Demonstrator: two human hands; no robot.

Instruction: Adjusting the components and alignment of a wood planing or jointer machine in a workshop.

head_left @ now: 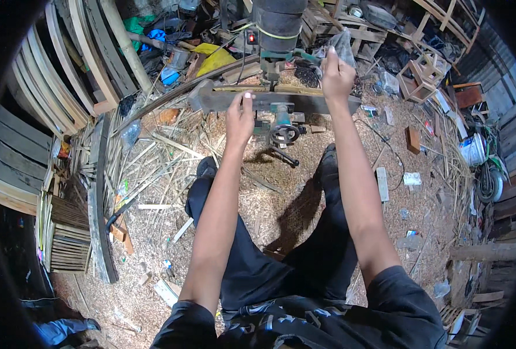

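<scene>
A bench machine [278, 23] with a dark round motor housing stands ahead of me. Across its table lies a long dark wooden board [313, 103], its left end shaped. My left hand [240, 120] is closed at the board's front edge, thumb up; some of its fingertips are hidden. To the right, my right hand [338, 81] forms a fist with the thumb raised, around the end of the machine's green lever [307, 56]. Below the board, a small handwheel [285, 134] projects toward me from the machine's clamp.
Sawdust and wood strips [171, 145] litter the floor around my feet. Curved wooden pieces [66, 64] lean at the left. A small wooden frame [424, 78] and a white bucket [473, 149] stand at the right. Behind the board lies a lighter wood strip [301, 90].
</scene>
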